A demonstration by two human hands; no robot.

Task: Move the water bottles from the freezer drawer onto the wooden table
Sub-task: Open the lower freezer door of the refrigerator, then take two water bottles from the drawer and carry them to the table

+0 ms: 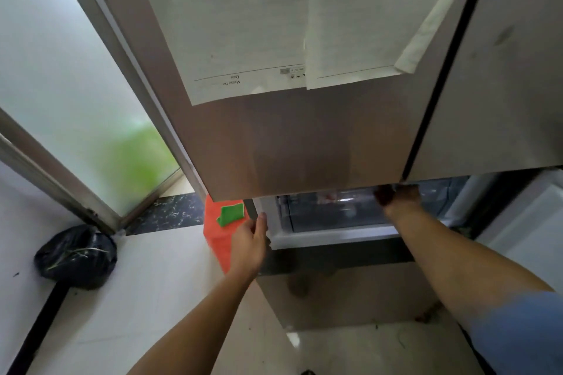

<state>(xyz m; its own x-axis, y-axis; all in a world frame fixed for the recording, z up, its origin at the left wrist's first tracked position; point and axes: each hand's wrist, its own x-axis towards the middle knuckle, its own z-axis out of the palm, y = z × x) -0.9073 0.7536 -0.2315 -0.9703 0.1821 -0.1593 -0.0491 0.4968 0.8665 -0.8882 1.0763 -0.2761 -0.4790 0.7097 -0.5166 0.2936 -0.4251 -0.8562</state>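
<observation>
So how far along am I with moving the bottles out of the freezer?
Done: the freezer drawer is pulled open. In hand: your left hand touches its front left corner while your right hand reaches inside under the fridge door; whether it holds anything is hidden. Left: seemingly every bottle; none shows outside, nor the table.

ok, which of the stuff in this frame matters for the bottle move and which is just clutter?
Job:
- freezer drawer, pulled open; contents too dark to make out
- right hand, reaching into it
- left hand, at its left corner

Lying about:
- black bin bag
- orange container
- papers on the fridge door
</observation>
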